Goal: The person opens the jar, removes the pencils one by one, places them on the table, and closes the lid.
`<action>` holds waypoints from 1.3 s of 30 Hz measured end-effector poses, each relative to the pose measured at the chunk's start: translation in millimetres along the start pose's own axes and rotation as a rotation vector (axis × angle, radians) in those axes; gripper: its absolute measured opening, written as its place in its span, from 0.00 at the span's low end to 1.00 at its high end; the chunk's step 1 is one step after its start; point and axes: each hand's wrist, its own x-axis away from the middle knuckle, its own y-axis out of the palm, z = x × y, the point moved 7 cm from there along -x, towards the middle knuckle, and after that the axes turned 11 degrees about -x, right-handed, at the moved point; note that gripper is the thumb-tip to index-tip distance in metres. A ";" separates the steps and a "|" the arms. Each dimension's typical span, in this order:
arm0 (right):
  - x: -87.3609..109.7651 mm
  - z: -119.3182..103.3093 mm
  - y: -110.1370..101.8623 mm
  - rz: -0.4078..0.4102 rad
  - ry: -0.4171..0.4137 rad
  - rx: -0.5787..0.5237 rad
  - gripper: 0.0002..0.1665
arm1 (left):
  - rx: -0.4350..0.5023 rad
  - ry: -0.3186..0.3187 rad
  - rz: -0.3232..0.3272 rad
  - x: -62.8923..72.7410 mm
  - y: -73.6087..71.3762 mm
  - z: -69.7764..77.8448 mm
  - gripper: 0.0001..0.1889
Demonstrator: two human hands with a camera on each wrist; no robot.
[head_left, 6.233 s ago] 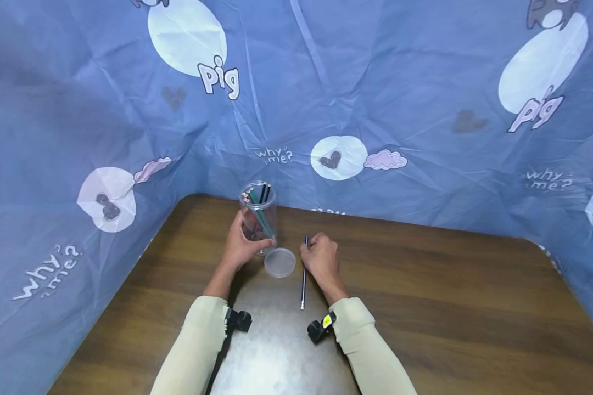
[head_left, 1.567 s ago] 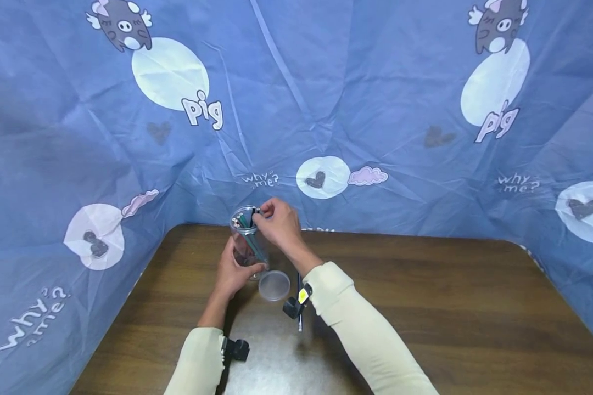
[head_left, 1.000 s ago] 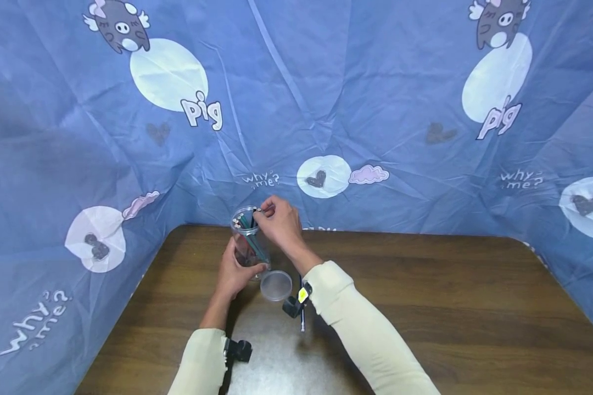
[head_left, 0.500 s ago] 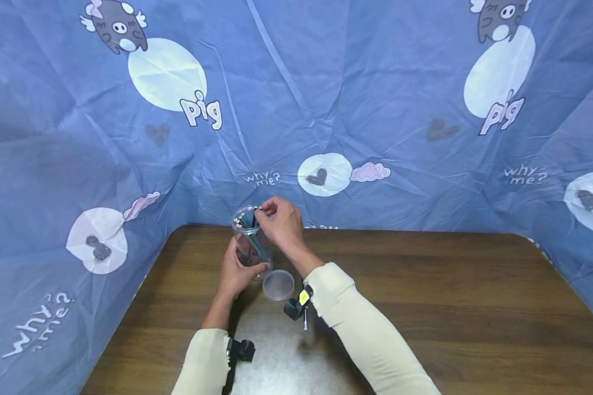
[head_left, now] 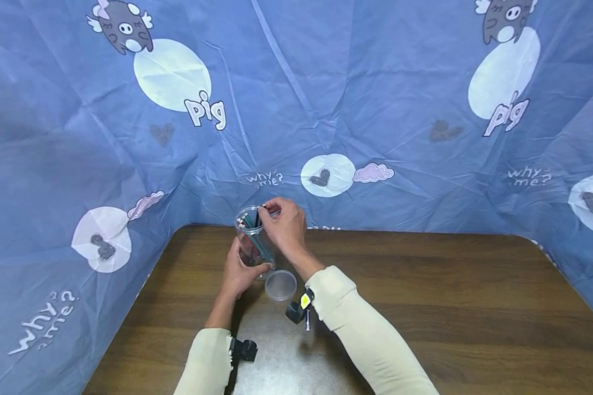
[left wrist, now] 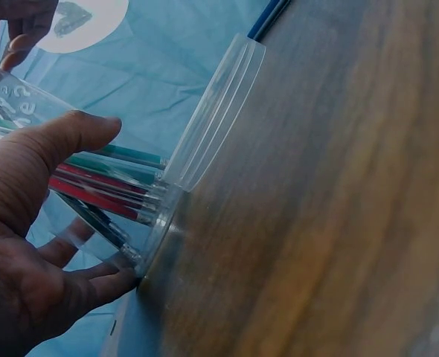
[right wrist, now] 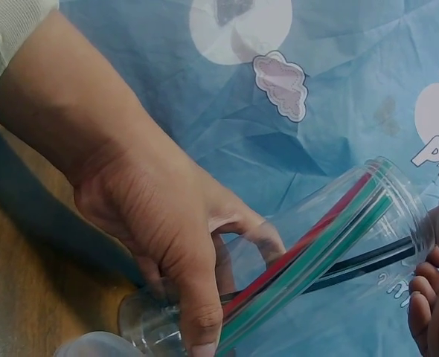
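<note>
My left hand grips a clear plastic jar, thumb on the near side and fingers behind. Several unsharpened pencils lean inside it, red, green and black, their silver-ferruled ends at the bottom in the left wrist view. At the jar's mouth my right hand pinches the top of a black pencil between thumb and forefinger. The pencil's lower part is still within the jar; in the right wrist view dark pencils run up to the rim beside those fingers.
A round clear lid lies on the wooden table just in front of the jar. Right of it lies a dark blue pencil, mostly hidden under my right wrist. A blue printed cloth hangs behind the table's far edge.
Six seconds ago my right hand held the blue pencil on the table; it has let go and moved up to the jar's mouth. The left hand keeps its grip on the jar.
</note>
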 end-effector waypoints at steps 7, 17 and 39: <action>0.3 -3.5 -3.6 0.017 -0.036 -0.011 0.07 | -0.004 -0.005 0.002 9.6 -4.1 24.4 0.45; 1.6 -7.6 -7.4 0.019 -0.068 -0.057 0.07 | -0.050 -0.043 0.029 5.3 -0.9 -1.9 0.46; -0.9 -23.4 -16.0 0.063 -0.180 -0.284 0.13 | -0.002 -0.018 0.023 3.4 -1.6 10.3 0.46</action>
